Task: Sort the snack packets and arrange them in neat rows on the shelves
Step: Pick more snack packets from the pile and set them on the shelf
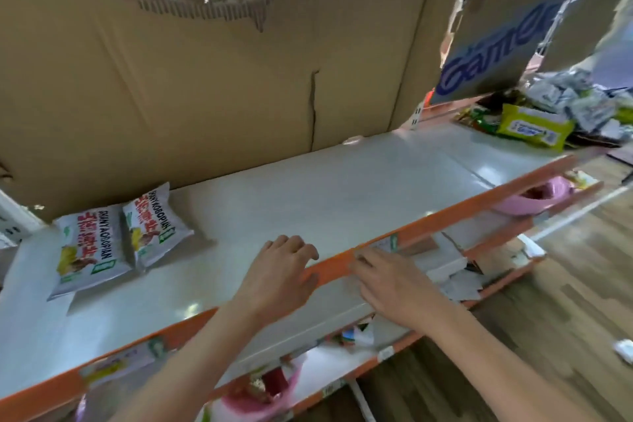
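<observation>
Two white snack packets sit side by side at the left end of the top shelf (308, 195), the left packet (87, 250) and the right packet (156, 228) touching along one edge, both printed with red characters and the word "SHANYAOBOPIAN" down the side. Behind them stands a torn cardboard sheet (205, 72), and further right a second piece of cardboard (493, 55) carries blue lettering that reads something like "Gamer". At the far right end of the shelf lies a heap of mixed packets (582, 103), too jumbled to count, with a yellow-green packet (532, 127) at the front. The left hand (284, 271) rests on the shelf near its orange front edge (445, 219), fingers loosely curled, holding nothing. The right hand (387, 281) lies flat with its fingertips on that edge beside a paper price label (380, 245), grasping nothing
</observation>
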A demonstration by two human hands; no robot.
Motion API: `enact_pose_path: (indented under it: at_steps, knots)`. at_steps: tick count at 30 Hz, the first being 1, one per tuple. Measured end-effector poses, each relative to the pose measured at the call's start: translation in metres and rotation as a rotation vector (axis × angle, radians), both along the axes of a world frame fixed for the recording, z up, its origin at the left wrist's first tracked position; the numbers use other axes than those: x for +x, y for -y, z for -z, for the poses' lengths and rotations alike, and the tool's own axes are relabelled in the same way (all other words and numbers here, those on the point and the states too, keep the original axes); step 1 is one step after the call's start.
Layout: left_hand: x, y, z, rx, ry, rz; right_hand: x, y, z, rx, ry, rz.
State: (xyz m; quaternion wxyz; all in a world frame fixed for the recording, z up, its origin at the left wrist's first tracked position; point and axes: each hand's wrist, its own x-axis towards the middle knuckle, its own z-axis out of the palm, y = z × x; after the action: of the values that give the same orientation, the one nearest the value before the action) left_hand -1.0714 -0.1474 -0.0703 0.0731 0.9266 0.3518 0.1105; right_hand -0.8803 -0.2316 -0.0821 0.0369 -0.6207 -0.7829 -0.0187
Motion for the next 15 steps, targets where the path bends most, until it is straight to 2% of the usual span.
enact_pose_path:
  at_steps: [4,10,15]
  knots:
    - [0.083,0.029,-0.001,0.022,-0.066,0.152,0.065,0.053,-0.003,-0.087,0.006,0.135]
    - [0.185,0.081,-0.001,0.021,-0.066,0.328,0.148,0.132,0.0,-0.015,-0.068,0.265]
    - [0.24,0.11,0.001,0.027,-0.109,0.491,0.192,0.179,0.008,0.063,-0.175,0.42]
